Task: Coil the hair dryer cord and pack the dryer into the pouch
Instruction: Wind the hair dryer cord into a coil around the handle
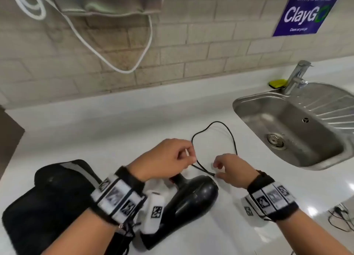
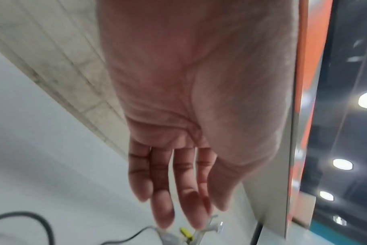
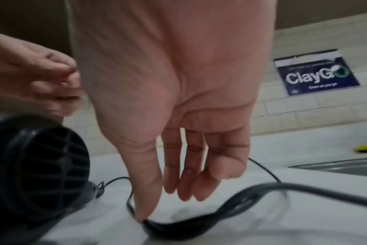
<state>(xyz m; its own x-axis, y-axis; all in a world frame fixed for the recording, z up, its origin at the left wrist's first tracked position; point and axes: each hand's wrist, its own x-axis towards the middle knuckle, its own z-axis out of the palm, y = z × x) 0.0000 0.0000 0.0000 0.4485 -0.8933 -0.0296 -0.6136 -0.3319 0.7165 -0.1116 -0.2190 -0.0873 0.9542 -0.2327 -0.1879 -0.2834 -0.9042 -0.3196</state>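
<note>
Lying nearest on the white counter (image 1: 115, 120), a soft black fabric pouch (image 1: 47, 197) sits beside the glossy black hair dryer (image 1: 191, 197) with its slatted grille. The right grip (image 1: 233, 170) is loose, its thumb tip on the thin black cord (image 3: 178, 223). The left grip (image 1: 164, 159) bunches at the cord, but I cannot tell whether it holds it. Beyond are a steel sink (image 1: 254, 109) and a blue "ClayGo" sign (image 1: 304, 13).

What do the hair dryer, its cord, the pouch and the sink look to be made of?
Hair dryer: hard black plastic, glossy, with highlights on its shell.
Cord: thin, black, likely rubber-sheathed, bending freely.
Pouch: black fabric, matte, probably woven or mesh; blurred.
Sink: brushed stainless steel, by its grey sheen and pressed drainer ribs.
</note>
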